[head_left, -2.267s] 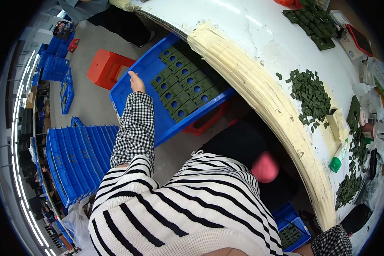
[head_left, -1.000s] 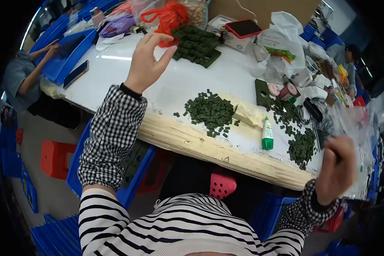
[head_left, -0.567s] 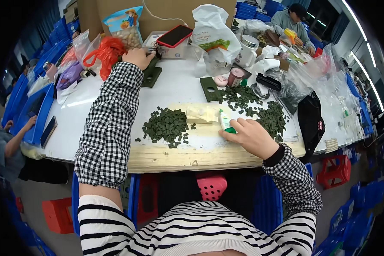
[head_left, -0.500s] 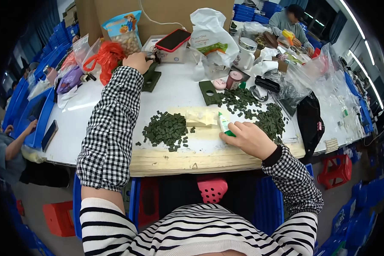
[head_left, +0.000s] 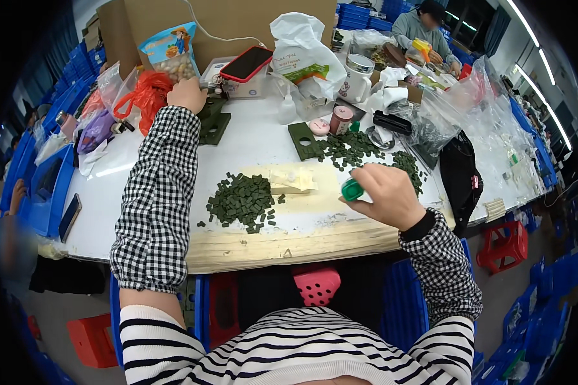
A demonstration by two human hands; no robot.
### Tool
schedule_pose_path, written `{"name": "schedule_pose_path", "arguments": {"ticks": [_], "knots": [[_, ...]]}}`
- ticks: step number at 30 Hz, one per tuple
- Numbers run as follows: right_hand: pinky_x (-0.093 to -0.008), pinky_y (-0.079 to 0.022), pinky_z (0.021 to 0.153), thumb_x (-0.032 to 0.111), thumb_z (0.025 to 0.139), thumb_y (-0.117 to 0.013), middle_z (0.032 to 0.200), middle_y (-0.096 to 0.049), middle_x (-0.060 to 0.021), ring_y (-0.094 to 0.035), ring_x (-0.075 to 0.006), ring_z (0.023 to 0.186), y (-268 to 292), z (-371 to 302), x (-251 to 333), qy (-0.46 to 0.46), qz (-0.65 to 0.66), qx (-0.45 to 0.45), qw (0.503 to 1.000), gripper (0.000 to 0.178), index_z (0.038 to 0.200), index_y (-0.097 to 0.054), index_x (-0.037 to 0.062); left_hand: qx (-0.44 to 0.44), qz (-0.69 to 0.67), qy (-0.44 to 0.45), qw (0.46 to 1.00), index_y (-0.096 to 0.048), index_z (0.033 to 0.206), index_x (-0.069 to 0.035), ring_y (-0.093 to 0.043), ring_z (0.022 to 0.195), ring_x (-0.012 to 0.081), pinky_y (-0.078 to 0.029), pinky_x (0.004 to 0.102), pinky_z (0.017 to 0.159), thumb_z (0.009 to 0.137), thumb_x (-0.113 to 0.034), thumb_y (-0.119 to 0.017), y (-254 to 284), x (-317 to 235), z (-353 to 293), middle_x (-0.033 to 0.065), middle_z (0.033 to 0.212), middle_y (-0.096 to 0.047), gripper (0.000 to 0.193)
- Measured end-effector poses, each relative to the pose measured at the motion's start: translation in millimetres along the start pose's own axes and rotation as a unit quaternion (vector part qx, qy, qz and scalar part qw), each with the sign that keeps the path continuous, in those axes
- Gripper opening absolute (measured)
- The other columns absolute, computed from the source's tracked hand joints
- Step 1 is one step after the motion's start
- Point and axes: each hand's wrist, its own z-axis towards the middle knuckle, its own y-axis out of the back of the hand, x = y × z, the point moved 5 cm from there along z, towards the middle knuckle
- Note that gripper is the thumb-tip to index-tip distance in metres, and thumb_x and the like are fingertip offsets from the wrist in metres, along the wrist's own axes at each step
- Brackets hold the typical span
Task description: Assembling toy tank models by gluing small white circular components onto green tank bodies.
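Green-ended bottle (head_left: 351,190), pinched between thumb and curled fingers of the right hand (head_left: 390,196), above the white tabletop (head_left: 257,154), toward the tan front edge (head_left: 289,249); green end toward the viewer, rest hidden by the hand. Near the bottle, to the left, a block covered in pale yellow tape (head_left: 292,181), with a heap of small dark-green pieces (head_left: 243,200) beside it. Beyond the right hand, a scatter of similar pieces (head_left: 350,147) and a flat dark-green plate with a round hole (head_left: 297,133). Farther back, left hand (head_left: 186,95) reaching to a stack of dark-green plates (head_left: 213,127); fingertips hidden, impossible to tell whether gripping or merely touching. Close by, a red plastic bag (head_left: 149,97), a blue-topped packet (head_left: 168,50) and a red-framed phone (head_left: 246,64).
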Motion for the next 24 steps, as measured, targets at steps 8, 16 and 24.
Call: {"name": "schedule_pose_path", "arguments": {"ticks": [8,16,24], "knots": [[-0.0252,-0.038,0.048,0.012,0.075,-0.074,0.069,-0.054,-0.0049,-0.051,-0.0122,0.055,77,42,-28,-0.138,0.238,-0.340,0.899,0.025,0.084,-0.052,0.0024,-0.187,-0.338,-0.204,0.899,-0.057,0.105,-0.002,-0.061,0.089,0.0216,-0.049,0.0317,0.079,0.076,-0.013,-0.072,65,5,-93,0.0106,0.096,-0.061,0.035],[-0.0270,-0.042,0.050,0.021,0.082,-0.070,0.063,-0.058,-0.0036,-0.052,-0.0108,0.052,27,88,-5,-0.141,0.272,-0.236,0.922,0.023,0.083,-0.059,0.0003,-0.062,-0.576,-0.191,0.792,-0.039,0.129,-0.003,-0.054,0.106,0.0152,-0.049,0.0284,0.090,0.074,0.001,-0.073,50,-23,-145,0.0124,0.119,-0.052,0.065],[-0.0299,-0.051,0.074,0.023,0.087,-0.066,0.091,-0.059,-0.0051,-0.061,-0.0139,0.079,-55,87,-29,-0.227,0.641,-0.257,0.687,0.030,0.102,-0.052,0.0020,-0.011,-0.603,-0.267,0.752,-0.033,0.135,-0.002,-0.055,0.109,0.0184,-0.048,0.0306,0.090,0.070,0.004,-0.075,45,-55,-177,0.0144,0.119,-0.053,0.078]]}}
